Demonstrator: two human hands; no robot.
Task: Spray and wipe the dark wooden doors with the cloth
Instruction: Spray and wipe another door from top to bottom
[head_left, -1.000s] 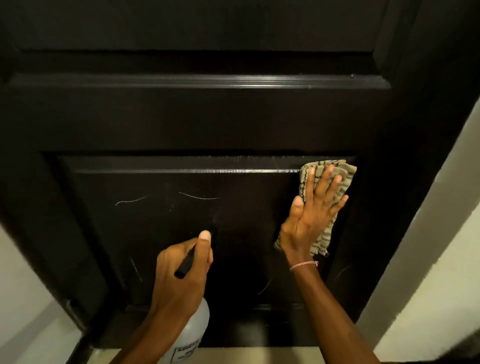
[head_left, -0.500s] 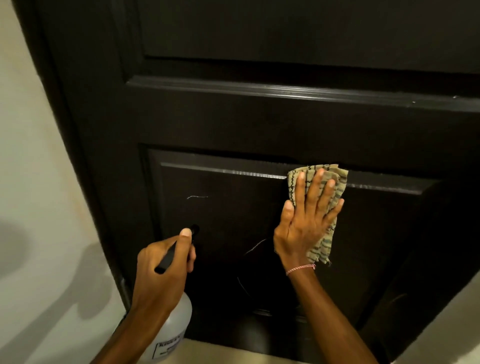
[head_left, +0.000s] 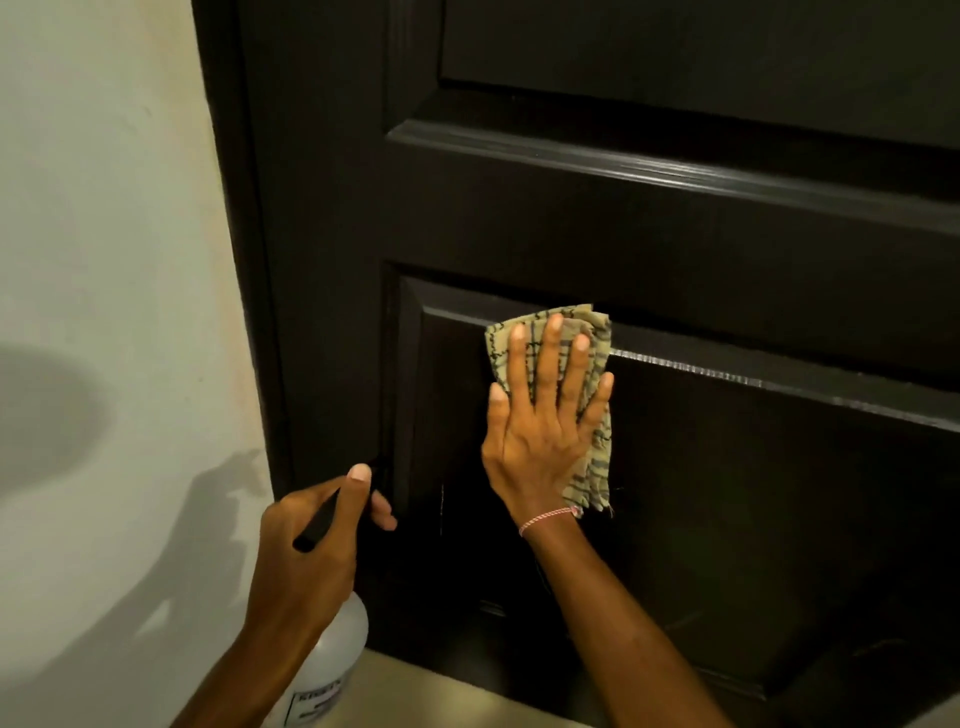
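The dark wooden door (head_left: 675, 234) fills the right of my view, with the pale wall (head_left: 104, 208) to its left. I judge this the wiping step: my right hand (head_left: 540, 441) lies flat, fingers spread, pressing the striped cloth (head_left: 596, 322) against the top left of the lower panel (head_left: 727, 493), over its upper moulding. My left hand (head_left: 306, 551) is wrapped round the head of the spray bottle (head_left: 332, 660), low by the door's left edge. The next move calls for an even-pressured sweep down and right across the panel.
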